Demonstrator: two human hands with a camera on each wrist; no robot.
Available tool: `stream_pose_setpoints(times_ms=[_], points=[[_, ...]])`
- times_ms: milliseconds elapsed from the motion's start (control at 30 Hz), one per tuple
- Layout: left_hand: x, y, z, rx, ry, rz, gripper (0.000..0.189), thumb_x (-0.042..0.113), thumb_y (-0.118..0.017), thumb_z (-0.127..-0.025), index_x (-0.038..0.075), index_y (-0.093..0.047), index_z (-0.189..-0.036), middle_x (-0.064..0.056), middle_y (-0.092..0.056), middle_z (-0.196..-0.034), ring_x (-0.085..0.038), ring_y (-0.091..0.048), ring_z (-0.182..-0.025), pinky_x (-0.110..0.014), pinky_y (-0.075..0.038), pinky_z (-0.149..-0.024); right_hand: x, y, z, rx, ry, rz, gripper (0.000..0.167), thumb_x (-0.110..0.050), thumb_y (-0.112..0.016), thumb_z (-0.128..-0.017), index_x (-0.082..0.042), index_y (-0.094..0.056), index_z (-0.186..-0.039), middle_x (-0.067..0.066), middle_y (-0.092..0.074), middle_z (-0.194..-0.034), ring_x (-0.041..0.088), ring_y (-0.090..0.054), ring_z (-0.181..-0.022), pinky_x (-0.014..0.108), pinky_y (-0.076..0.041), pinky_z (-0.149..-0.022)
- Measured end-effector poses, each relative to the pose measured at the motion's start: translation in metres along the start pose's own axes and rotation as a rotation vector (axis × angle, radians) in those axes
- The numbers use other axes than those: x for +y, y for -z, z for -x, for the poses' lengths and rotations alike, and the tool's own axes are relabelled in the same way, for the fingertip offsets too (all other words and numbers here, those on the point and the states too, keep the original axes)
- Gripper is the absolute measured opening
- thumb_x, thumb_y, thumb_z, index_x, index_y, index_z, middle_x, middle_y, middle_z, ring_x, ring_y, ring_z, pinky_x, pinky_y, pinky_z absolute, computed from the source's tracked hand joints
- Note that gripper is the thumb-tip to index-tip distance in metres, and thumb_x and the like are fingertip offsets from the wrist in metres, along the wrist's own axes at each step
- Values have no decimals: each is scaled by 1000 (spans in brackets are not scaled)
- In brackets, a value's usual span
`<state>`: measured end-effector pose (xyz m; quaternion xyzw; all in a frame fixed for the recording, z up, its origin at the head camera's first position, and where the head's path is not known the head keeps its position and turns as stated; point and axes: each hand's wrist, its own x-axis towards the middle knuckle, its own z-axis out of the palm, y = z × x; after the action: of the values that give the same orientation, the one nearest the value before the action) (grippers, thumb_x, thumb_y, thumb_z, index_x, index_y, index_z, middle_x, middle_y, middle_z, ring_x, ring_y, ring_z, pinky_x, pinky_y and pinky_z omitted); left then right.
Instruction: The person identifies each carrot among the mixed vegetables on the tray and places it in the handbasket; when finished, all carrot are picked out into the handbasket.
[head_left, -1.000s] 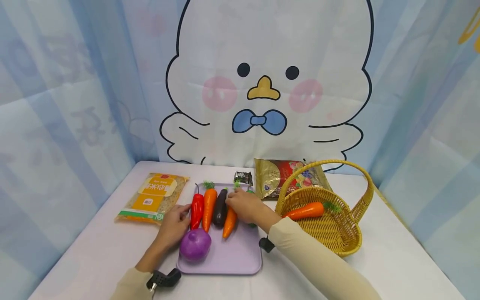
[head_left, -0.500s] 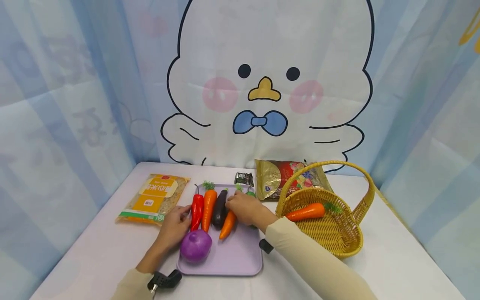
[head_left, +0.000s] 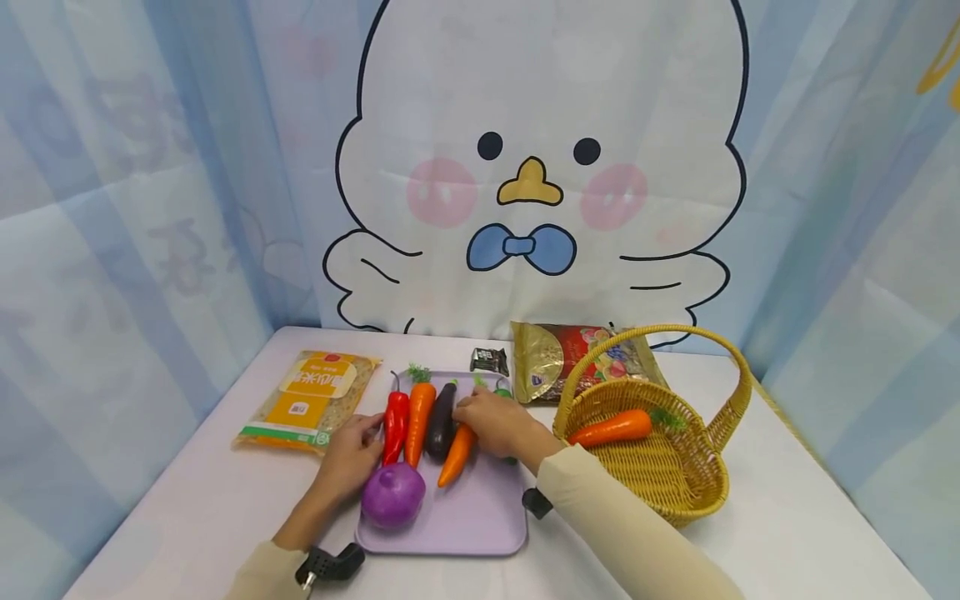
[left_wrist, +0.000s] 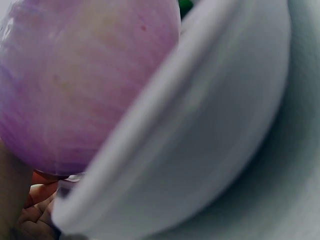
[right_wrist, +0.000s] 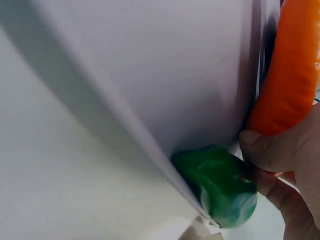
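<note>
My right hand (head_left: 498, 419) pinches a carrot (head_left: 458, 457) that lies slanted on the purple tray (head_left: 480, 521), tip toward me. In the right wrist view, thumb and fingers close on this carrot (right_wrist: 292, 65), with a green pepper (right_wrist: 220, 185) close by at the tray's rim. My left hand (head_left: 347, 458) holds the tray's left edge beside a red chili pepper (head_left: 394, 425). Another carrot (head_left: 418, 421) and an eggplant (head_left: 440, 427) lie side by side to its right. A purple onion (head_left: 393, 495) sits at the near left and fills much of the left wrist view.
A wicker basket (head_left: 686, 492) with a tall handle stands to the right, holding one more carrot (head_left: 613, 427). Behind it lies a gold and red bag (head_left: 570, 358). A small black packet (head_left: 489, 360) is beyond the tray, and a yellow grain bag (head_left: 311, 400) lies left.
The carrot under my right hand has swung its tip slightly left toward the eggplant. My left hand stays at the tray's edge.
</note>
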<state>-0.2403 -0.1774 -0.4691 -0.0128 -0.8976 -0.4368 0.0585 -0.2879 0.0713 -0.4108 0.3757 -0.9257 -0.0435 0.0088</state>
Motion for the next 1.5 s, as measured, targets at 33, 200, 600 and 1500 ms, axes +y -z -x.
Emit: stream_pose_setpoints(times_ms=[33,200,600,1500], points=[[0,0,0,2,-4,0,49,4,-59,-91,-3,-58,-140,-12,-59,-107,-22,-51,-87,-30,-44,-70,0,0,2,5,3,-6,33,-4,-72,-89,-19,-74,-119,-2,-69,-123,21,-57,-110,33,-52,-93],[-2,-2,-2,9,-24,-6,49,3,-58,-90,-4,-58,-139,-12,-59,-106,-21,-51,-84,-27,-43,-66,5,4,9,47,27,-32,35,-2,-69,-90,-18,-73,-120,-2,-66,-127,22,-53,-116,33,-51,-97],[0,0,0,11,-7,-13,49,3,-57,-90,-3,-59,-139,-12,-59,-107,-22,-51,-86,-28,-44,-68,6,25,22,152,80,-89,37,-4,-74,-88,-15,-72,-123,-1,-69,-124,23,-54,-117,35,-50,-99],[0,1,1,8,-6,8,51,1,-58,-89,-2,-59,-139,-12,-58,-105,-21,-50,-81,-26,-43,-62,0,49,79,367,-95,-247,41,-5,-86,-77,-18,-77,-114,-7,-70,-115,20,-53,-109,38,-51,-89]])
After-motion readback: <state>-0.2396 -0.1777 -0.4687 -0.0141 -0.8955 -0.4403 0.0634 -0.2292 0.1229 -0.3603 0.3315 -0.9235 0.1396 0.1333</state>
